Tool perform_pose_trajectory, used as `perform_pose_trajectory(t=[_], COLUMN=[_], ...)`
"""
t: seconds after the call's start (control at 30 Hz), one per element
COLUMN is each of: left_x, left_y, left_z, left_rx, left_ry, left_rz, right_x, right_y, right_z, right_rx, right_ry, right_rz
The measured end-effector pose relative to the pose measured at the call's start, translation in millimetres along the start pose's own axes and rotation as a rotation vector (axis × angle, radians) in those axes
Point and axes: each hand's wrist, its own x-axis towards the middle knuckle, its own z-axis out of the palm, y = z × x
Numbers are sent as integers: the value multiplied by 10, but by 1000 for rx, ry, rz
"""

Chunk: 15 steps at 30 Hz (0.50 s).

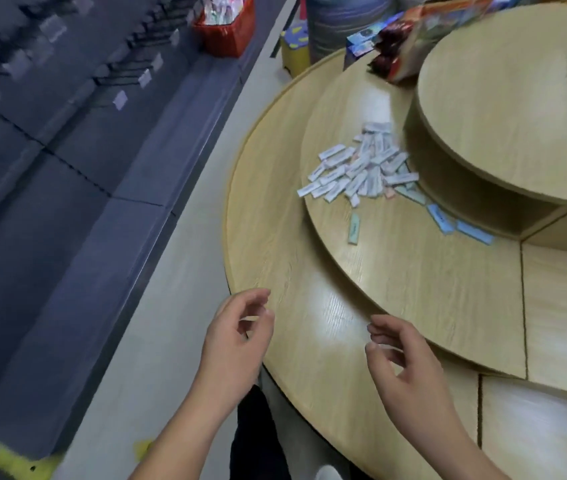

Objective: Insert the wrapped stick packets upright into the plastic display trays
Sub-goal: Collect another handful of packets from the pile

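Pale wood-grain laminate covers the round, three-tiered bench (275, 237) that fills the right side of my view. The stick packets (361, 168) lie in a loose white heap on the middle tier, flat and jumbled, pressed up against the wall of the top tier. One greenish packet (354, 228) lies alone just nearer than the heap. A few blue packets (475, 232) trail off to the right along the foot of that wall.

Both hands hang low in the near foreground, well apart from the heap and apart from each other. My left hand (237, 344) is over the bench's near rim, with its fingers loosely curled and nothing in them. My right hand (403, 362) is over the lowest tier, just beside the edge of the middle tier, equally slack and empty.

At the far left a red basket (226, 39) stands on the floor, holding pale wrapped items; they are too blurred for me to name. On the far side of the middle tier an orange carton (424, 36) lies tilted, with dark red packs (384, 64) at its near end. I cannot tell whether they sit inside it or just beside it. Blue boxes (361, 43) stand to its left.

The dark shelving (50, 81) on the left is smeared by motion, and its small tags are unreadable. The frame cuts off the top tier on the right. A yellow shape (15, 462) at the near left corner is too blurred to identify.
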Motion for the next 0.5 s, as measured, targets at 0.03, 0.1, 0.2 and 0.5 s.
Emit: perform_pose_trajectory(t=[0.03,0.1,0.2,0.5], left_x=[244,748,1500,3332], left_y=[6,-6,-60,-176], left_z=[22,50,31,148], left_rx=[17,70,136,511], left_ry=[-42,-133,-285,-495], left_rz=[27,93,210,524], right_x=[92,302,630,1484], right_y=[-5,-20,-78,-278], right_z=[99,341,789,1683], right_rx=[-5,-11,-48,-243], right_ry=[39,134,287,652], right_rz=[17,55,114,367])
